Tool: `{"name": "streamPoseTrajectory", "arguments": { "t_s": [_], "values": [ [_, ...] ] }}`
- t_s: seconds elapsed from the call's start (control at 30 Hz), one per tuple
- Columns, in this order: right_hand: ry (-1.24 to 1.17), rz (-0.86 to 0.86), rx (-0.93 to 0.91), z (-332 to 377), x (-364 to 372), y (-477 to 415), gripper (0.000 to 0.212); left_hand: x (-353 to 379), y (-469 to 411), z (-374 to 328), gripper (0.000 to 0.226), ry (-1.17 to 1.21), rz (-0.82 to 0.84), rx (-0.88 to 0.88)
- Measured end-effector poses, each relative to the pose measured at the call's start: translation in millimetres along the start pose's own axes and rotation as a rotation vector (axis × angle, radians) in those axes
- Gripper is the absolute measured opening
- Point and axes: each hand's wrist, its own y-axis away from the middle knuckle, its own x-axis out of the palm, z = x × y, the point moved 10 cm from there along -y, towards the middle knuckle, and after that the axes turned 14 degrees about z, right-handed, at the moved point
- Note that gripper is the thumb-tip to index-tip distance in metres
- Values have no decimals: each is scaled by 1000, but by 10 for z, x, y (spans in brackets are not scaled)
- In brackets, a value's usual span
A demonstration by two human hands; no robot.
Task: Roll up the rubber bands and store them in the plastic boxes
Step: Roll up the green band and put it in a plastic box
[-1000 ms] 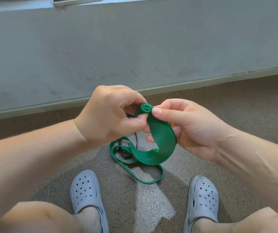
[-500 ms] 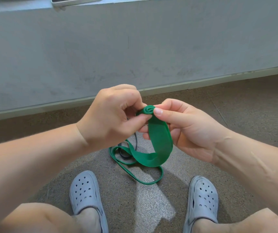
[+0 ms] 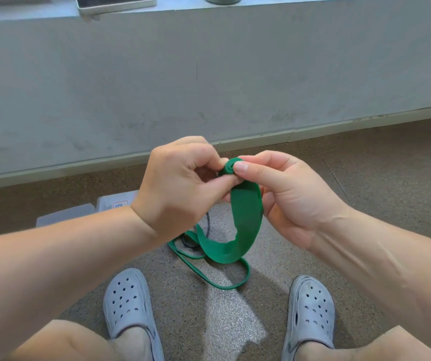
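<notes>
A wide green rubber band hangs between my hands, its top end wound into a small tight coil. My left hand and my right hand both pinch that coil from either side. The band's loose part droops down and trails in a thin loop on the floor between my feet. A thin dark band lies under it, mostly hidden. Two translucent plastic boxes sit on the floor behind my left forearm, partly covered by it; one has a white label.
A grey concrete ledge rises just ahead, with a phone and a round container base on top. My two feet in grey clogs rest on the speckled floor below my hands.
The coil has grown slightly as my fingers turned it. The view has tipped so the plastic boxes now show behind my left arm.
</notes>
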Motion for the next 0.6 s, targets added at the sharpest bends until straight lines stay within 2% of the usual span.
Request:
{"name": "streamPoseTrajectory", "arguments": {
  "t_s": [0.13,0.27,0.4,0.6],
  "values": [
    [89,-43,-35,54,-118,-1,8,153,-4,201,8,303,148,-186],
    [203,-35,-48,156,-146,-11,17,244,-11,385,9,615,240,-419],
    [288,-40,-47,178,-144,-8,21,235,-12,379,10,630,258,-509],
    [223,-35,-57,145,-125,-21,23,160,-5,399,10,664,194,-562]
  ]
}}
